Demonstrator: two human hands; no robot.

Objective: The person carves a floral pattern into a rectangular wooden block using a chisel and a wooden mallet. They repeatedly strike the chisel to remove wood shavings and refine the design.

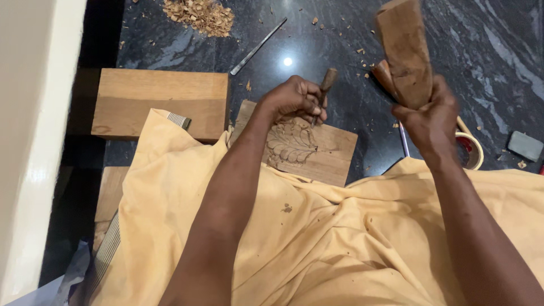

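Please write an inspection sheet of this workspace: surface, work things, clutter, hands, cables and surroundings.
Surface: dark polished stone floor with pale veins, scattered with small wood chips.
Work things: flat wooden panel with a carved leaf pattern, partly under the yellow cloth; chisel with wooden handle, tip on the carving; wooden mallet, raised.
Clutter: pile of wood shavings; loose metal tool; thick wooden block; roll of tape; grey stone.
Hands: left hand closed around the chisel; right hand closed around the mallet.
Cables: nothing seen.
Surroundings: white wall on the left.
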